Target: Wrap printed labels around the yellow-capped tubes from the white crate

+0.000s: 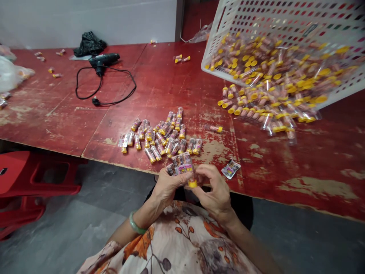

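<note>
Vials (156,153) on table (182,91) (basket (216,45) at right)

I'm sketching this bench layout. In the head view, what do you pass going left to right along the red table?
White plastic bag, corded black gun, pile of yellow-capped tubes, tilted white basket.

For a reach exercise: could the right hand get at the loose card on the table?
Probably yes: the right hand sits right beside the card, with nothing between them, though it is busy at the capped tube.
</note>
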The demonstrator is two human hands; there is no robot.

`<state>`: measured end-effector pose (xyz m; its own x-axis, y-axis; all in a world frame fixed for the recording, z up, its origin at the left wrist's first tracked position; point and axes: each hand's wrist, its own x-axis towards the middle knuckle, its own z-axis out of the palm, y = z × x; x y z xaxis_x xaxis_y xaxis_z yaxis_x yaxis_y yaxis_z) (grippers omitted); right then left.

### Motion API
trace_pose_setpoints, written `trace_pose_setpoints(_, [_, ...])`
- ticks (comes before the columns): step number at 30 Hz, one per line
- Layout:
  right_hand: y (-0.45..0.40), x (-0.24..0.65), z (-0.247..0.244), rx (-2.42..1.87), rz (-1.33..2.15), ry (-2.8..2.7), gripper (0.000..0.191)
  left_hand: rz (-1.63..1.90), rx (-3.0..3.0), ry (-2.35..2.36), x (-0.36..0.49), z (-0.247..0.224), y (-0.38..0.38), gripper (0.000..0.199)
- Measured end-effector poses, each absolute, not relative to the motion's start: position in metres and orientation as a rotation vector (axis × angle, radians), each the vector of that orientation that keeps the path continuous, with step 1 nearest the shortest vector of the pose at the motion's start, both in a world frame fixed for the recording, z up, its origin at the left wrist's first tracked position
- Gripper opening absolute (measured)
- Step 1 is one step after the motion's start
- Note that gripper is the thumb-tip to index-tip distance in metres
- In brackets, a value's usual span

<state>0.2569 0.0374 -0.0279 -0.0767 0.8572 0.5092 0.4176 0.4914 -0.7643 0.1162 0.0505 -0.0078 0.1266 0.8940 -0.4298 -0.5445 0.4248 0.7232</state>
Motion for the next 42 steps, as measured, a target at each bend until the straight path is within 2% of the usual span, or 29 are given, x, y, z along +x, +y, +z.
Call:
trace_pose_setpoints(6, [0.047,0.261,-0.023,-1.122,0.670,-1.643,0.045,0.986,0.500,0.970,0.116,-0.006,0.044,0.035])
trace_pose_setpoints(10, [0.051,0.262,-0.023,-1.076,0.621,-1.710,0.043,0.939,0.556,0.954,0.114,-0.010,0.047,0.031])
trace_pose_setpoints(13, [0.051,0.261,-0.022,-1.069,0.607,-1.696,0.040,0.933,0.505,0.930,0.112,-0.010,0.051,0.036])
trace_pose_setpoints(19, [0.045,0.272,-0.021,-1.081,0.966,-1.539,0.042,0.964,0.389,0.920,0.108,-0.006,0.058,0.031])
trace_pose_setpoints(24, [0.052,0.282,-0.015,-1.110,0.700,-1.626,0.019,0.976,0.443,0.933,0.099,-0.008,0.059,0.033])
trace_pose_setpoints(29, [0.111,0.312,-0.023,-1.186,0.363,-1.728,0.007,1.197,0.554,1.213,0.061,-0.028,0.061,0.033])
trace_pose_setpoints(33, [0.189,0.343,-0.055,-1.340,0.078,-1.987,0.013,1.335,0.738,1.679,0.017,-0.054,0.073,0.033])
trace_pose_setpoints(38, [0.245,0.357,-0.079,-1.435,0.128,-2.062,0.019,1.346,0.825,1.858,-0.008,-0.067,0.087,0.041])
trace_pose_setpoints(42, [0.253,0.360,-0.073,-1.464,0.170,-1.930,0.020,1.652,0.666,1.936,-0.017,-0.055,0.080,0.038])
